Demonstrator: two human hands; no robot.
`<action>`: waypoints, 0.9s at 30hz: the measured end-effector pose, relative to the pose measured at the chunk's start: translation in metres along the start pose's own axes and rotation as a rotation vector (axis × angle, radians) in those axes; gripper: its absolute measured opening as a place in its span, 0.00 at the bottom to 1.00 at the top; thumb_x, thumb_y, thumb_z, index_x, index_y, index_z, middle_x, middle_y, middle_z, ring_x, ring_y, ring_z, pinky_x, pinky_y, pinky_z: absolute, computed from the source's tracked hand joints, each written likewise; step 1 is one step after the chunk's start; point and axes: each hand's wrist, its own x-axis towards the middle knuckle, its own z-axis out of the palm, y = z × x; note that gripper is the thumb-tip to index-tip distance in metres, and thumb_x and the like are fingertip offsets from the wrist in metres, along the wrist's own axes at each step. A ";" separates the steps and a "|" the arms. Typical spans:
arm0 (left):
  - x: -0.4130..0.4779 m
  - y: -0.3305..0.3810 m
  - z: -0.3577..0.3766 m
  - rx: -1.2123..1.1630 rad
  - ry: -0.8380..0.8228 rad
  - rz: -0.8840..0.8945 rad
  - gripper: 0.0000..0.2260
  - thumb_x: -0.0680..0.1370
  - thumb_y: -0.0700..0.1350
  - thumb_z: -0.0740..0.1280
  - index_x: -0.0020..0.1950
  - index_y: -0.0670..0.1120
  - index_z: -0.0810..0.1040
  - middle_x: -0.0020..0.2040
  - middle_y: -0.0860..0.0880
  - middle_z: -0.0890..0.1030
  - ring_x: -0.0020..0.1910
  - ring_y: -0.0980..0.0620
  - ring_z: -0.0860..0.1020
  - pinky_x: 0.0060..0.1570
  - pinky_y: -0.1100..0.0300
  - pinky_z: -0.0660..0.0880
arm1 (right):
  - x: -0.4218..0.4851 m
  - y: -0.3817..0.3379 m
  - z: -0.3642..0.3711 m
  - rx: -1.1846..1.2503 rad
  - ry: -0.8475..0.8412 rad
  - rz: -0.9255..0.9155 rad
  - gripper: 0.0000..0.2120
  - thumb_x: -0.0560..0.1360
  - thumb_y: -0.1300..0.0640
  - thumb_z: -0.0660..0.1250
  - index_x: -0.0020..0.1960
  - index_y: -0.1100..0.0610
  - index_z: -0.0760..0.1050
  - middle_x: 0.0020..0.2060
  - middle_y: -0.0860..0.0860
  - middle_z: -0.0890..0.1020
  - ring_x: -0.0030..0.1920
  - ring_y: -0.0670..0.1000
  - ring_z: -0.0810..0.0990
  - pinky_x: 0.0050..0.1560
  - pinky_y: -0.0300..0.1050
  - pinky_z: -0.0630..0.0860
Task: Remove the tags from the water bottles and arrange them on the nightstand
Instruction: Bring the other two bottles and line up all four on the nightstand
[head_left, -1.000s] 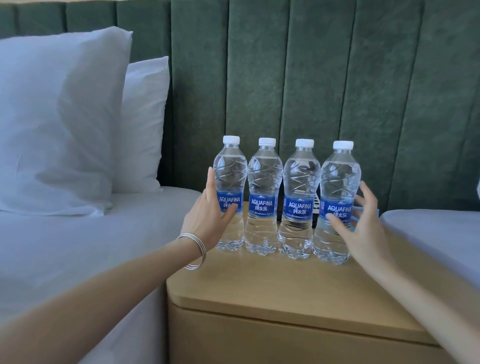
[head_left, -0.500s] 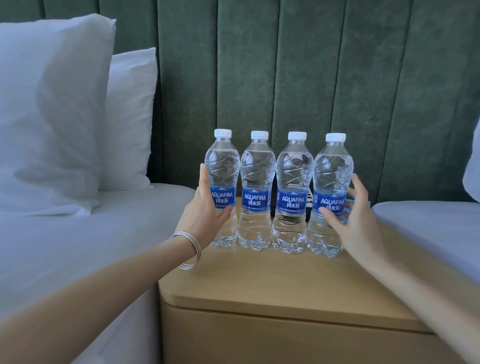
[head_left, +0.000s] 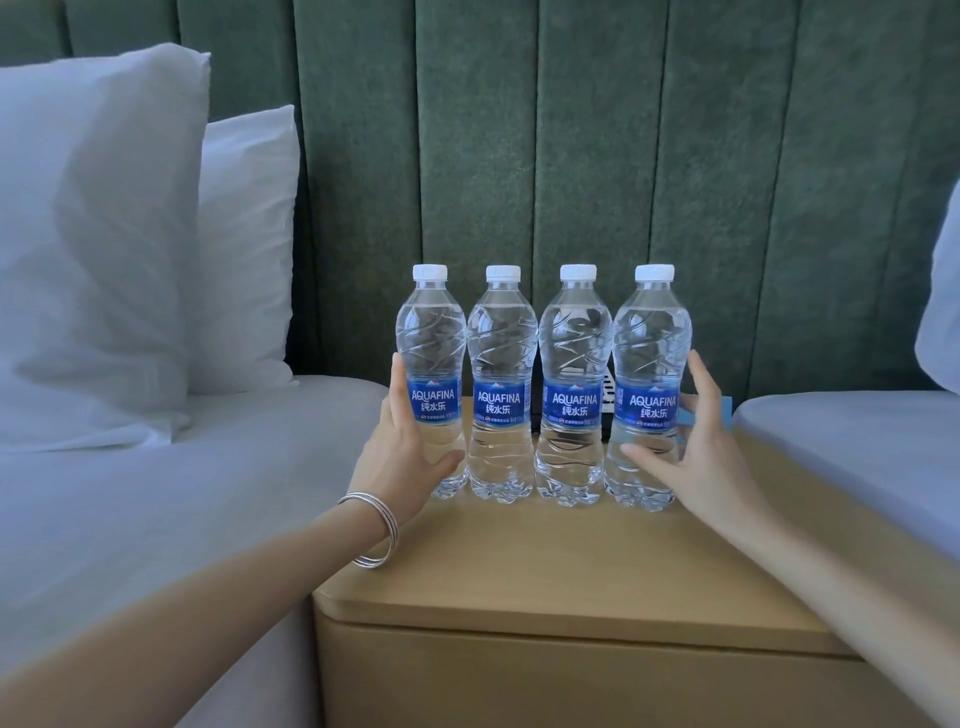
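1. Four clear plastic water bottles with white screw caps and blue labels stood upright on the light wooden nightstand. Their long axes were vertical, caps pointing up and labels facing the camera.
2. They formed one straight row, side by side and touching or nearly so, towards the back of the top, in front of the green padded headboard.
3. The left hand, with silver bangles on its wrist, lay against the outer side of the leftmost bottle. Its fingers were straight and pointing up, and its thumb reached across the lower front.
4. The right hand flanked the rightmost bottle, fingers spread and relaxed and the thumb in front of the lower body. Whether it pressed the plastic could not be told.
5. A blue card showed just behind the right hand.
6. Half a second earlier both thumbs lay over the labels; now they sat below them. The row had kept its order and stance.
7. White pillows leaned on the bed to the left.
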 end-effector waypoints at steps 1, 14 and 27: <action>-0.001 0.000 0.001 0.002 -0.004 0.001 0.51 0.71 0.45 0.74 0.75 0.52 0.34 0.74 0.46 0.61 0.65 0.46 0.72 0.61 0.51 0.70 | 0.000 0.000 0.000 -0.009 -0.001 -0.003 0.50 0.67 0.56 0.75 0.75 0.50 0.42 0.67 0.52 0.68 0.63 0.54 0.73 0.53 0.41 0.71; 0.000 -0.005 0.002 0.008 -0.001 0.007 0.52 0.69 0.45 0.74 0.75 0.53 0.34 0.74 0.47 0.62 0.63 0.44 0.74 0.60 0.50 0.71 | 0.002 0.006 -0.002 0.018 -0.026 0.031 0.49 0.69 0.56 0.74 0.72 0.38 0.40 0.65 0.50 0.70 0.49 0.66 0.77 0.48 0.53 0.78; -0.002 -0.002 -0.002 0.024 -0.005 0.012 0.51 0.71 0.45 0.73 0.74 0.52 0.34 0.74 0.47 0.61 0.63 0.45 0.73 0.59 0.52 0.71 | 0.001 0.002 -0.002 0.048 -0.038 0.052 0.49 0.69 0.59 0.73 0.75 0.46 0.40 0.59 0.48 0.71 0.54 0.52 0.77 0.47 0.35 0.71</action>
